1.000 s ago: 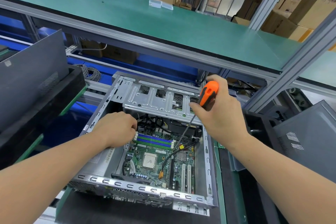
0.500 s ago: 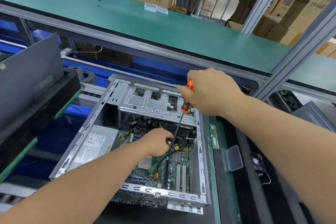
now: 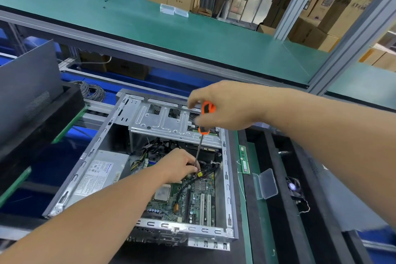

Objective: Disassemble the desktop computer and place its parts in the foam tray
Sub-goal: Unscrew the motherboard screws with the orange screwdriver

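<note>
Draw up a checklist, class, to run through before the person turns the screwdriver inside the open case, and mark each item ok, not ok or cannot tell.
1. Right hand grips the screwdriver handle: ok.
2. Left hand steadies the shaft low down, by the motherboard: ok.
3. Tip seated in a screw head: cannot tell, the left hand hides it.
4. Black cable clear of the tip: not ok, it runs right beside it.
5. Memory stick already out, lying right of the case: ok.

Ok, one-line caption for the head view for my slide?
Right hand holds an orange screwdriver upright while left hand steadies its shaft inside the open computer case.
</note>
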